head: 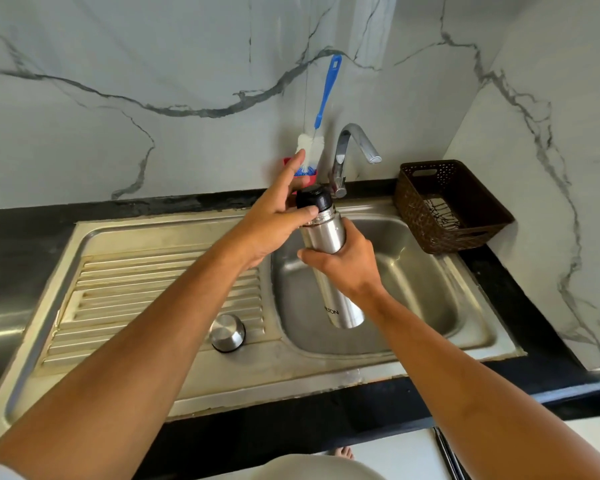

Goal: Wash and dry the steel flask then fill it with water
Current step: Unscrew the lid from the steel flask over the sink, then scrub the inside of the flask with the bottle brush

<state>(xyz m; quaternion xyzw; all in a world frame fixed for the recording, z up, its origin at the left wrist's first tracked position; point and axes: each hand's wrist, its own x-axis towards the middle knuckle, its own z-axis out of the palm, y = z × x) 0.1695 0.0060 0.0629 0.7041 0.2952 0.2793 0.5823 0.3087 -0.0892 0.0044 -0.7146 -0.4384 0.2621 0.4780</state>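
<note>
The steel flask [329, 271] is held tilted over the sink basin [413, 271], its black stopper [314, 199] pointing up and away from me. My right hand [343, 261] wraps around the flask's upper body. My left hand [278, 216] rests on the neck, thumb against the stopper's base, index finger stretched out. The flask's steel outer cap [227, 332] sits upside down on the ribbed draining board [153, 289]. No water runs from the tap [352, 150].
A bottle brush with a blue handle [323, 98] stands in a red holder [303, 171] behind the sink, against the marble wall. A brown woven basket [447, 206] sits on the black counter to the right of the basin.
</note>
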